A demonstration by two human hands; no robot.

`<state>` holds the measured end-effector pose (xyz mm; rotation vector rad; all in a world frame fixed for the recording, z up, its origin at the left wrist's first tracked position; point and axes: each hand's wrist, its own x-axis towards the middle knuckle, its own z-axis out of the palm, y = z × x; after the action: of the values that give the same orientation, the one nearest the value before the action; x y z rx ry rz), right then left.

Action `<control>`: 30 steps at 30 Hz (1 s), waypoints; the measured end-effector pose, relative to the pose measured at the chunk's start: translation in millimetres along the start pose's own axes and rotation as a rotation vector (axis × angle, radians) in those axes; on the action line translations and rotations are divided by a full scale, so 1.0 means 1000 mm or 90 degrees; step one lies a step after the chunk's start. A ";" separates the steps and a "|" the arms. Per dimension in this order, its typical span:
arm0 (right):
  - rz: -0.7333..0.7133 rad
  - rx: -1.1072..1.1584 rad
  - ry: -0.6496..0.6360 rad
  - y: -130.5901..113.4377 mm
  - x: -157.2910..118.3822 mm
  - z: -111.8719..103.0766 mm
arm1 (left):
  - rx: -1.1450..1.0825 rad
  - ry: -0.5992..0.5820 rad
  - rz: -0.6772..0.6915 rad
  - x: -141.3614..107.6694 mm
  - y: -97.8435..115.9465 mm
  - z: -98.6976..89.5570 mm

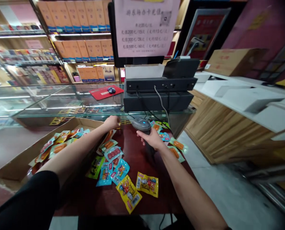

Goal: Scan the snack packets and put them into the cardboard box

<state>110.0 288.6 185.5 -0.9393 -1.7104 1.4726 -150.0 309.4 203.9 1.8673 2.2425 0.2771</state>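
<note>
A grey handheld scanner [142,125] with a small blue light is held upright in my right hand [152,138], its fingers around the handle. My left hand [112,123] is at the table's back edge, past the cardboard box, with its fingers bent; what they hold, if anything, is hidden. Small snack packets lie beneath and in front of it, among them a sausage packet [113,153], blue packets [120,171] and two yellow packets [128,193]. More packets [178,145] lie to the right of the scanner.
An open cardboard box [15,161] of snack packets stands on the dark red table [137,163] at left. Behind are a glass counter [46,110], a red mouse pad [96,93], a black cash drawer [156,101] and a monitor with a pink sign. Cables hang from the drawer.
</note>
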 end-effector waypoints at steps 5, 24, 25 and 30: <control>0.009 -0.009 0.011 0.007 0.003 -0.002 | 0.124 -0.045 -0.016 0.000 0.008 0.016; 0.073 -0.004 -0.018 -0.002 0.000 -0.022 | 0.107 -0.221 0.253 -0.008 0.076 0.022; 0.075 0.002 -0.017 -0.002 0.000 -0.022 | 0.088 -0.223 0.259 -0.008 0.074 0.021; 0.051 -0.001 -0.019 0.003 0.002 -0.017 | -0.093 -0.084 0.163 -0.008 0.052 0.007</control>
<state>123.5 298.9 184.9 -1.0015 -1.7130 1.5435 -97.4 311.3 211.8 2.0287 1.8466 0.3378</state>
